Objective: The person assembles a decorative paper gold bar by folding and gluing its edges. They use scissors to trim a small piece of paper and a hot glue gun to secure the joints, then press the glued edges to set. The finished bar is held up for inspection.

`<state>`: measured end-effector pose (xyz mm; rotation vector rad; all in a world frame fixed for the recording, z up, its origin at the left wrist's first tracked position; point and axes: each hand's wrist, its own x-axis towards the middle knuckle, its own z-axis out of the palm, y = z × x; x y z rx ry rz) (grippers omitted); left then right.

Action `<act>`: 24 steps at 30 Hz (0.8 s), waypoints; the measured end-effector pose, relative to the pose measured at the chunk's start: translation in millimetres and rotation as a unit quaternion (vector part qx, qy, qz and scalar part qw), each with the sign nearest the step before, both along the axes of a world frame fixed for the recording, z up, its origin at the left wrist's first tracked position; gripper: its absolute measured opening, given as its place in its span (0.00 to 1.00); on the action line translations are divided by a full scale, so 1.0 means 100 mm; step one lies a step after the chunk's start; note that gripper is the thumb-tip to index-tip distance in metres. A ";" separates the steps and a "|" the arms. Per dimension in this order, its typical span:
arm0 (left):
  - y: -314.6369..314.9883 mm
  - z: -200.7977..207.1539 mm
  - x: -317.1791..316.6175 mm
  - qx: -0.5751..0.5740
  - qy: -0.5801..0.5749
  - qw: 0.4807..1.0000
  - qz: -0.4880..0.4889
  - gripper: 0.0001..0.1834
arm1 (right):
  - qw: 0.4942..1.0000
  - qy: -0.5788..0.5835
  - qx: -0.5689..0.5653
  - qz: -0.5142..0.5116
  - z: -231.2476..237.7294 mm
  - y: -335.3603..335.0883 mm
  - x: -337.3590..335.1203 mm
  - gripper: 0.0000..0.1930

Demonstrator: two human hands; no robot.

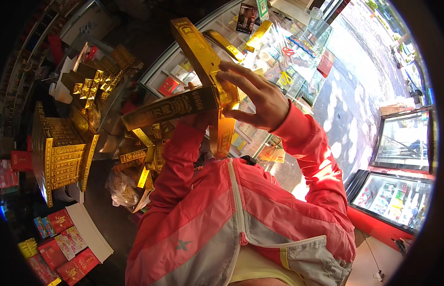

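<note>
In front of my chest I hold up a gold cardboard box (167, 108), its long panels angled apart like an unfolded carton. My left hand (201, 120) grips it from behind; most of that hand is hidden by the box, with a fingertip showing above the near panel. My right hand (261, 97) has its fingers stretched and apart, their tips touching the box's right side. Beyond it, another long gold box (224, 45) lies on the glass counter (155, 71).
Stacked gold boxes (64, 152) stand at left, near shiny gold-wrapped pieces (94, 88). Below my left arm are loose gold boxes (133, 156) and a clear plastic bag (122, 190). Yellow scissors (285, 78) and red-handled scissors (288, 51) lie on the counter. Red packets (78, 266) sit lower left.
</note>
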<state>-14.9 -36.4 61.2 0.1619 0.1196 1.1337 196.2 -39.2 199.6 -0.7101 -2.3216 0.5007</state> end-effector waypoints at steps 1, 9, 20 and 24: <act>0.00 0.00 0.00 -0.002 0.007 1.000 0.004 0.32 | 1.000 0.001 0.014 0.000 0.00 0.01 -0.01 0.35; 0.01 -0.03 -0.02 0.147 -0.029 0.988 -0.030 0.31 | 0.999 0.029 0.017 0.038 -0.17 0.14 -0.17 0.37; 0.16 -0.04 0.10 -0.032 -0.066 0.997 -0.024 0.26 | 0.997 0.031 -0.023 0.067 -0.28 0.57 -0.30 0.37; 0.18 -0.09 0.13 -0.184 -0.097 0.977 -0.045 0.28 | 0.996 -0.004 -0.049 0.071 -0.35 0.76 -0.35 0.39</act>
